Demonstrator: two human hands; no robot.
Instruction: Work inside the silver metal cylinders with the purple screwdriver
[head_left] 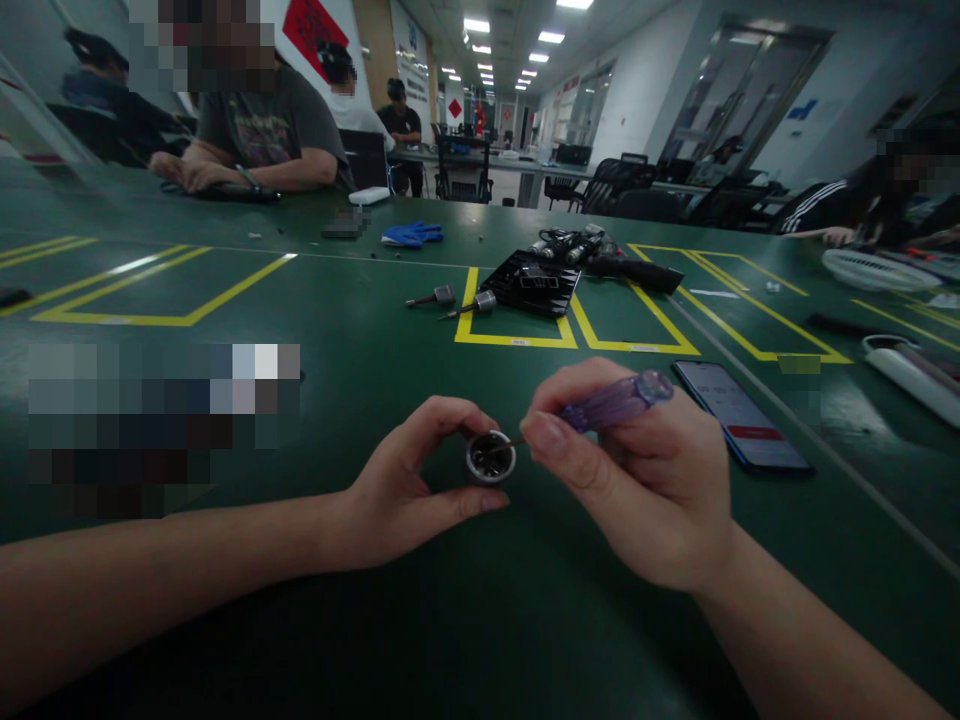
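Near the middle of the head view, my left hand [401,485] grips a small round metal housing [512,466], thumb below and fingers around its far side. The open end of the housing faces me, and its dark inside shows little detail. My right hand [637,490] is closed around a screwdriver [615,403] with a clear purple handle. Its thin shaft points left and reaches into the mouth of the housing. Whether the tip touches anything inside cannot be made out.
Beyond my hands lie two small metal parts with thin shafts [444,295], a glossy black panel [517,285] with cables, and a blue glove [414,235]. A phone [742,415] rests to the right. Yellow tape [517,340] marks the green table. Other people sit around it.
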